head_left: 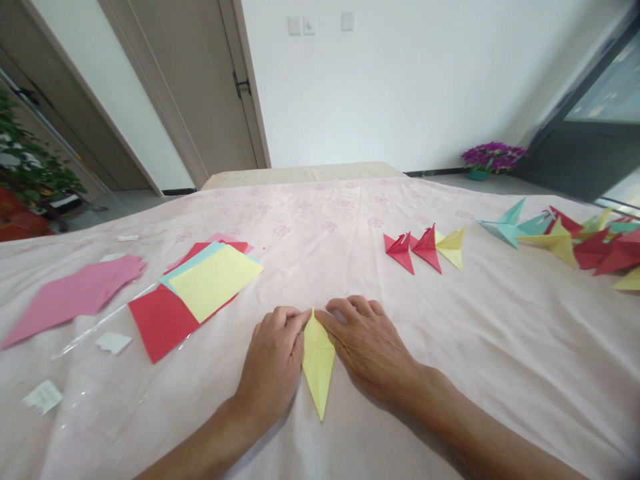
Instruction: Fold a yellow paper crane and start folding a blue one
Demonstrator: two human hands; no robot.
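A yellow origami paper, folded into a narrow kite shape, lies on the cloth with one long point towards me. My left hand is closed at its upper left edge, thumb and forefinger pressed to the far tip. On the other side my right hand has its thumb on the upper right edge near the same tip, with its fingers curled together. Both hands rest on the table at the paper's sides. The fingers' undersides are hidden.
Yellow, blue and red paper sheets lie left of centre, beside pink sheets and white scraps. Two red paper cranes and a yellow one stand right; several more cranes crowd the far right. A pink tablecloth lies underneath.
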